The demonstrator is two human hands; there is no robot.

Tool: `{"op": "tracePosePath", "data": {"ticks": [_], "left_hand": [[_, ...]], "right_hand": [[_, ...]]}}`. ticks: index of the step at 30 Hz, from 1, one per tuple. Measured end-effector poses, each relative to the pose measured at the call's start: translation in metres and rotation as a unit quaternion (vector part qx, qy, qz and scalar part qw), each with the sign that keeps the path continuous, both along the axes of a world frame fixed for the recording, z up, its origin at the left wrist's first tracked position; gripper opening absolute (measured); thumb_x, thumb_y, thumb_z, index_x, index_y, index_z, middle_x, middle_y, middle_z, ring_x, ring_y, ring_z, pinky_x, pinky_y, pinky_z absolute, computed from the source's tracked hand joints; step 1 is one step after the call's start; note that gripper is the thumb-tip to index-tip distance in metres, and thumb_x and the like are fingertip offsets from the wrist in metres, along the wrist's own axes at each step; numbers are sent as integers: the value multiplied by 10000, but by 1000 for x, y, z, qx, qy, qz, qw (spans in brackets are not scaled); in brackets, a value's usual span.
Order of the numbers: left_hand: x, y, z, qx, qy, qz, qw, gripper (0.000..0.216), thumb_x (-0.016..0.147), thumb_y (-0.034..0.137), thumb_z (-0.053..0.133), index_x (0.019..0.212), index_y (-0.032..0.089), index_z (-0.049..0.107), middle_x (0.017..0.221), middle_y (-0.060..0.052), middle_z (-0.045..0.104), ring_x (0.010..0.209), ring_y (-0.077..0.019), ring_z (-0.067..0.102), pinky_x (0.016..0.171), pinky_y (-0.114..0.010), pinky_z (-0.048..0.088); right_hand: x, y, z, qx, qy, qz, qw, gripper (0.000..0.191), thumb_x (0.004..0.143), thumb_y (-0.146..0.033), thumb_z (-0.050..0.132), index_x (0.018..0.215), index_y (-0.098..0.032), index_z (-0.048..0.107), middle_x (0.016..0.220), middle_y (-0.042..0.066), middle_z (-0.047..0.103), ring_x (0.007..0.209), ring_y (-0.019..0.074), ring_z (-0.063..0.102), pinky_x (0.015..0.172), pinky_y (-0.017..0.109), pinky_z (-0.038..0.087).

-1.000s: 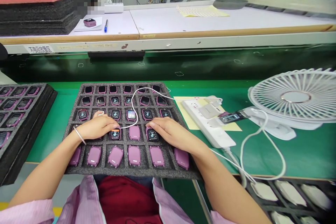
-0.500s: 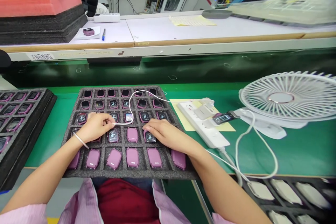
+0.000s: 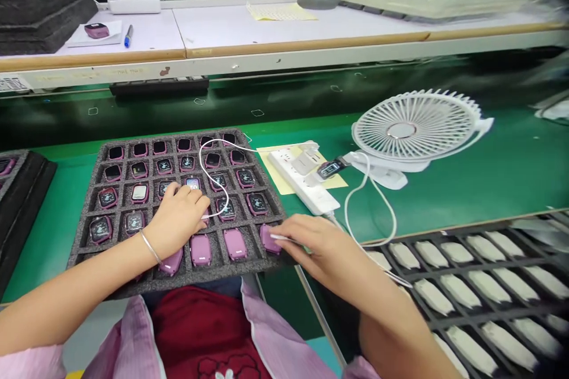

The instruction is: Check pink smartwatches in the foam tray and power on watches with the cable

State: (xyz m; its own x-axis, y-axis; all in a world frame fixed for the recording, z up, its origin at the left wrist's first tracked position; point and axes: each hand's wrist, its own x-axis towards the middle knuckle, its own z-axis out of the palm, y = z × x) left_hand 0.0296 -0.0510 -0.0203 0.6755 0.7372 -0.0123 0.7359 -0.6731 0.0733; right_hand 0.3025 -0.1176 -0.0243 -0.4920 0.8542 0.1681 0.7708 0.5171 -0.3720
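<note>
My left hand (image 3: 182, 216) is over the middle of a dark foam tray (image 3: 77, 243). Its fingers are closed around the end of a white charging cable (image 3: 222, 142), against a purple watch body mostly hidden below them. At the tray's front right corner, my right hand (image 3: 315, 243) pinches a thin white piece (image 3: 282, 238) between thumb and fingers. Its tips touch or nearly touch a purple watch body (image 3: 269, 240) in the corner pocket. More purple watch bodies (image 3: 235, 244) lie back up in the front row; behind them, watches (image 3: 258, 203) sit screen up, several lit.
Right of the tray, a white power strip (image 3: 306, 189) with plugged-in chargers rests on yellow paper (image 3: 284, 183). Beyond it stands a white fan (image 3: 413, 130). A second dark tray with pale wrapped pieces (image 3: 457, 251) lies at lower right; stacked foam trays (image 3: 26, 213) stand left.
My view has swung to the right. My right hand has left a screen-up watch and moved to the front right corner pocket. My left hand has shifted right along the tray with the cable.
</note>
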Motion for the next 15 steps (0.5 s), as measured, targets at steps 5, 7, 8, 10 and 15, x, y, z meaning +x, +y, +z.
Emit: {"op": "tracePosePath", "data": {"ticks": [5, 7, 8, 10, 15], "left_hand": [[-2, 7, 9, 52, 15, -28, 998, 150, 824, 250, 684, 930, 162, 624, 881, -98, 703, 959, -298, 604, 1027, -502, 324], [-8, 16, 9, 5, -29, 9, 1000, 119, 853, 287, 630, 902, 179, 639, 846, -73, 702, 907, -272, 616, 997, -468, 368], [-12, 22, 8, -35, -58, 28, 997, 143, 877, 309, 590, 918, 184, 649, 849, -64, 704, 884, -255, 623, 962, -435, 398], [-20, 33, 3, -119, -112, 46, 986, 227, 932, 336, 498, 996, 194, 664, 918, -56, 721, 891, -233, 634, 895, -373, 433], [-26, 38, -10, -199, -116, 6, 973, 346, 999, 358, 362, 1028, 232, 683, 1033, -41, 734, 986, -231, 600, 943, -385, 379]], "right_hand": [[1, -8, -16, -39, -24, -9, 999, 141, 937, -200, 520, 1038, -214, 618, 993, 87, 653, 888, 231, 656, 760, 368, 558], [0, -5, -17, -39, -27, -8, 999, 184, 904, -193, 581, 1088, -209, 587, 1071, 103, 639, 969, 258, 643, 822, 409, 555], [0, -4, -16, -39, -30, -2, 999, 203, 886, -189, 608, 1086, -208, 580, 1089, 108, 638, 995, 270, 636, 845, 429, 550], [0, 1, -13, -47, -38, 15, 998, 202, 859, -175, 634, 1053, -205, 584, 1085, 112, 648, 1007, 282, 634, 866, 446, 542], [8, 20, 1, -131, 5, 34, 991, 196, 920, -274, 535, 1085, -202, 614, 1046, 98, 702, 953, 255, 671, 834, 387, 542]]}}
